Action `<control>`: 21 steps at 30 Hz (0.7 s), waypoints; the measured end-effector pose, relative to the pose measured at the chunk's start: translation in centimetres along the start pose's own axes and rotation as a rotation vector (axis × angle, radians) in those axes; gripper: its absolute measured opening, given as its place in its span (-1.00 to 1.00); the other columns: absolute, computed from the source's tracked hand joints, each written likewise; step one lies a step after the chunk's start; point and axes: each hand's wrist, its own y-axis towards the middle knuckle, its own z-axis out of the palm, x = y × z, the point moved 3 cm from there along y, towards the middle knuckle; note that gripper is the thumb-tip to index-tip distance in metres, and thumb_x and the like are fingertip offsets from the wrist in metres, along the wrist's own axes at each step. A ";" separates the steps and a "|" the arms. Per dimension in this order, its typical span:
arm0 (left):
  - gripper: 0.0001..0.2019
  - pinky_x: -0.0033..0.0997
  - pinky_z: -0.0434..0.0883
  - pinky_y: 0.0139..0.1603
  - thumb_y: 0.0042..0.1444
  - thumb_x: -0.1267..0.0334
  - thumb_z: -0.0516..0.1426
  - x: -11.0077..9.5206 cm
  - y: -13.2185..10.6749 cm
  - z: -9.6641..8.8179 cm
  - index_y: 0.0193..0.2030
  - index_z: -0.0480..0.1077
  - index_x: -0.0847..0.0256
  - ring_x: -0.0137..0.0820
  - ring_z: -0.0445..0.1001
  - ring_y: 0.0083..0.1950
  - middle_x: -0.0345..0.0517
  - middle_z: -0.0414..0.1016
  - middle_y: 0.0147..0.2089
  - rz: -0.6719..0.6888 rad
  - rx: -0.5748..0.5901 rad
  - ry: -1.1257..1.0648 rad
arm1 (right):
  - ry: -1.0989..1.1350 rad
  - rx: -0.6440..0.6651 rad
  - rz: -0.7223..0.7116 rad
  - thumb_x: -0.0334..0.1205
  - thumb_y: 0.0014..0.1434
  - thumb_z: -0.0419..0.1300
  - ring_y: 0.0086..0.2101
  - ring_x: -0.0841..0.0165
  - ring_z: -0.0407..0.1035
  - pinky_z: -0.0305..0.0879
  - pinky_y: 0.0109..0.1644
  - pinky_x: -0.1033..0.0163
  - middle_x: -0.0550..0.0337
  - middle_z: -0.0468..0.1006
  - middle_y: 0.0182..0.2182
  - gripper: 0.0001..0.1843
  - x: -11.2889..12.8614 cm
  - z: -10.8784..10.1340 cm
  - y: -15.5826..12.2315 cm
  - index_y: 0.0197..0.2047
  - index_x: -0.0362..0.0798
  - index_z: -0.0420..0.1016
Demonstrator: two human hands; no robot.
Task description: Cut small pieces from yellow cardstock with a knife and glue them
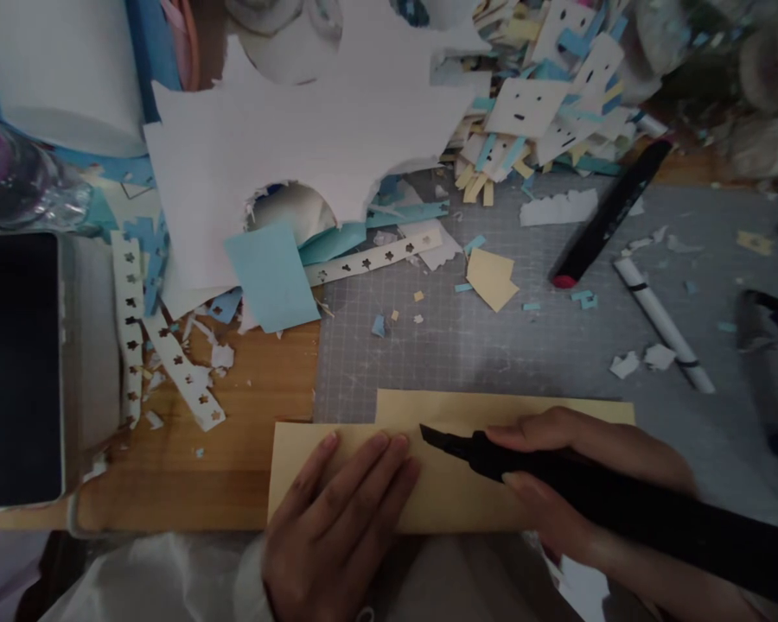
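My left hand [337,510] lies flat with fingers stretched out on a tan sheet of paper [298,475] at the table's near edge. A second tan sheet [441,406] sits slightly behind it, overlapping. My right hand [577,484] grips a thick black marker [622,501], whose chisel tip touches the tan paper just right of my left fingertips.
A grey cutting mat [493,337] covers the right of the wooden table [259,389]. A black red-tipped marker [609,212], a white pen [665,324], punched white strips [130,320], a light blue card [272,276], torn white paper [311,130], a scrap pile [545,86] and a dark tablet [13,371] surround it.
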 end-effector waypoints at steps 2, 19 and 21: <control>-0.64 -0.20 -0.01 0.46 0.39 0.39 -0.14 0.0 0.0 0.0 0.12 0.41 0.32 -0.42 0.26 0.33 -0.10 0.52 0.13 0.001 0.005 -0.005 | 0.022 0.041 0.000 -0.21 0.00 0.26 -0.52 0.30 0.54 0.51 -0.47 0.30 0.40 0.59 -0.55 -0.83 -0.2 -0.2 0.0 -0.29 0.26 0.53; -0.67 -0.20 -0.03 0.46 0.34 0.21 0.01 0.1 -0.5 0.4 0.14 0.40 0.28 -0.36 0.36 0.25 -0.07 0.50 0.16 0.051 -0.036 0.085 | 0.040 -0.026 -0.154 -0.27 0.05 0.27 -0.47 0.40 0.55 0.46 -0.44 0.41 0.34 0.64 -0.43 -0.92 -1.1 0.1 -0.4 -0.32 0.09 0.54; -0.66 -0.19 -0.04 0.46 0.35 0.20 -0.01 0.1 -0.6 0.5 0.15 0.39 0.27 -0.35 0.36 0.26 -0.06 0.50 0.16 0.066 -0.059 0.110 | 0.062 -0.037 -0.164 -0.27 0.07 0.25 -0.48 0.38 0.54 0.45 -0.45 0.39 0.30 0.64 -0.44 -0.94 -1.2 0.3 -0.5 -0.33 0.05 0.55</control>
